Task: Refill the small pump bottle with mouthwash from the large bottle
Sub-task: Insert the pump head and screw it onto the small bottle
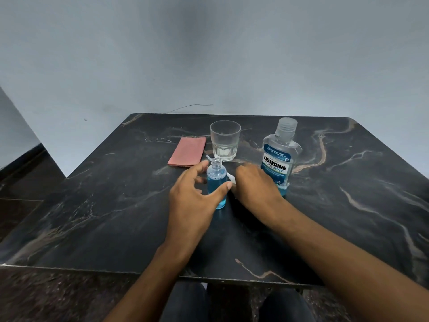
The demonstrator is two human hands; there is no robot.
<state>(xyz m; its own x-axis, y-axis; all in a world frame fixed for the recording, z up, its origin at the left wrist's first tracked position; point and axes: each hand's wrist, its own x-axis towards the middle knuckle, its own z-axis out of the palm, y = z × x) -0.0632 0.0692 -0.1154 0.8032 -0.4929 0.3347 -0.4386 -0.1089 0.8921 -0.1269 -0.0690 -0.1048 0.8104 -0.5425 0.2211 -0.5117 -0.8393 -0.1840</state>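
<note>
- At the far left of the things, a pink cloth (187,151) lies flat on the dark marbled table (111,201), just left of the glass.
- Your left hand (193,201) sits near the middle of the table, its grip released: the fingers are spread and only lightly bent, cupped around the small bottle's left side, and the thumb tip lies across the front of the bottle's body.
- The small pump bottle (217,183) stands upright between your two hands, its neck open with no pump on it, and blue mouthwash fills most of it, with bubbles at the top of the liquid.
- An empty clear glass (225,141) stands upright behind the small bottle, near the cloth.
- Your right hand (255,184) rests just right of the small bottle, knuckles up, fingers curled down over a white part (231,177) that shows between hand and bottle; you cannot tell from here how firmly that grip holds it.
- The large Listerine bottle (279,154) stands upright behind your right hand, cap on, with only a little blue liquid at its base.
</note>
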